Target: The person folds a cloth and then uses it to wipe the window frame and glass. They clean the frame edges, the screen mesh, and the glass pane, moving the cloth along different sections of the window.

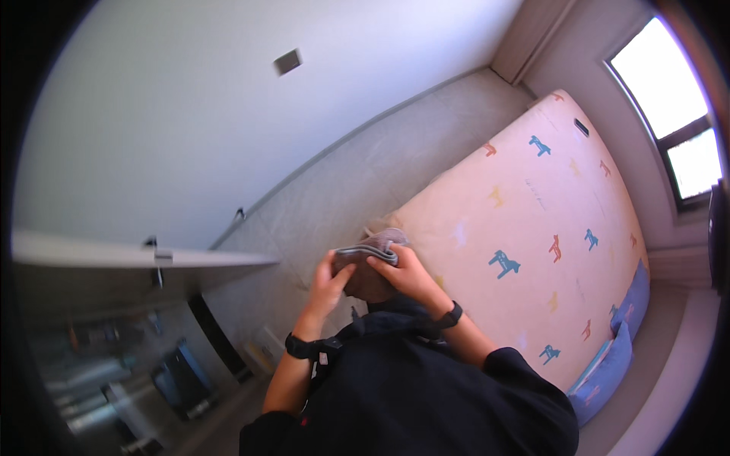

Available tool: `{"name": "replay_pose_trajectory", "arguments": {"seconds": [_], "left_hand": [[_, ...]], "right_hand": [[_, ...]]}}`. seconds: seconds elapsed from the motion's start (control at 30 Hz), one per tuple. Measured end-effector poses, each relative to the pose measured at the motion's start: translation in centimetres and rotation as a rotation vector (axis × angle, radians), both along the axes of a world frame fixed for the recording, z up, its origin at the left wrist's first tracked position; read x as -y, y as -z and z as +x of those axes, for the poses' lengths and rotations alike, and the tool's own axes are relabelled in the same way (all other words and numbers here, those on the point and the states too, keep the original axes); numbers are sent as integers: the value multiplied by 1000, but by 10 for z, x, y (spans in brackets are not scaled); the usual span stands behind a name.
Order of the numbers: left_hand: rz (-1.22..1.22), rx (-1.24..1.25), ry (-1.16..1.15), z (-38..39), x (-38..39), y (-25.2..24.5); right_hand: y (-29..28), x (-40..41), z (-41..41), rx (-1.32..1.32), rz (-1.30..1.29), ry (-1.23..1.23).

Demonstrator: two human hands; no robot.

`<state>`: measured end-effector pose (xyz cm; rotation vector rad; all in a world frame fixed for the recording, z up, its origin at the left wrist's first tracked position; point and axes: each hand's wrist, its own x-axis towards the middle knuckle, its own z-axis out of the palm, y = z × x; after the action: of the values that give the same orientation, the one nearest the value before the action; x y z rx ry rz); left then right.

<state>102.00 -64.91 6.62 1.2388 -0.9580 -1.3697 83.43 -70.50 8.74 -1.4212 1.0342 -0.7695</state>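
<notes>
In front of my body, both hands hold a brown fabric item (368, 280) with a grey band along its upper edge. My left hand (326, 288) grips its left side, thumb on the near face. My right hand (409, 275) pinches the right end of the band, where the edge bends over on itself. More brown fabric rises behind the band. What exactly the item is, I cannot tell. Each wrist wears a black strap. The lower part of the fabric hangs close to my dark shirt (422, 387).
A bed (513, 228) with an animal-print sheet stands to my right, with blue pillows (604, 370) and a small dark object (581, 127) on it. Grey floor (353, 176) runs along the wall. An open door (217, 257) is at left; beyond it, blurred items.
</notes>
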Motion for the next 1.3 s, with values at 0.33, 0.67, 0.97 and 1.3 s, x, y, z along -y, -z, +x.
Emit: {"name": "replay_pose_trajectory", "arguments": {"seconds": [0.33, 0.67, 0.97, 1.3], "left_hand": [[-89, 91, -64, 46, 288, -69], [-251, 381, 404, 2, 572, -74], [-447, 533, 1089, -134, 751, -95], [-537, 529, 1219, -355, 912, -83]], "right_hand": [[-43, 268, 38, -18, -113, 225], [-27, 462, -1, -358, -176, 618], [-24, 583, -78, -107, 38, 844], [18, 752, -280, 191, 72, 927]]}}
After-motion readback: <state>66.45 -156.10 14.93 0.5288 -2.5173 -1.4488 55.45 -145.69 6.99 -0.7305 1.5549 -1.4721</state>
